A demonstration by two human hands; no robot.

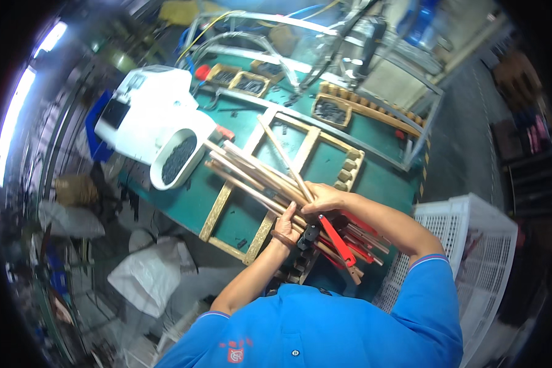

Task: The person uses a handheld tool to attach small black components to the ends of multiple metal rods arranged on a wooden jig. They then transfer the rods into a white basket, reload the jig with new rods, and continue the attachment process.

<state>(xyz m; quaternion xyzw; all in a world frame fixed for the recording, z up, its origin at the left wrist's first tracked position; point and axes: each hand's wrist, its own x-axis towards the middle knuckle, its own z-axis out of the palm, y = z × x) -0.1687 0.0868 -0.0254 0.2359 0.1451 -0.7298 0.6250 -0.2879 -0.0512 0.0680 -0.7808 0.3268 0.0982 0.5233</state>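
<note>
A bundle of long, thin copper-brown rods (251, 175) lies slantwise across both my hands. My left hand (285, 227) is closed round the bundle from below, its thumb on top. From above, my right hand (323, 199) grips the rods, its fingers wrapped around them; one rod (280, 147) stands out at a steeper angle beside the others. Close to my body, flat red bars (336, 239) and a black fitting (310, 235) show among the rod ends. Whether these are joined to the rods I cannot tell.
Beneath the rods, a wooden frame (226, 210) lies on the green table (386, 184). A white machine with a bowl of dark small parts (179, 161) stands left. Small-part boxes (331, 113) sit behind a metal rail. A white plastic crate (438, 224) is right, a white sack (148, 276) left.
</note>
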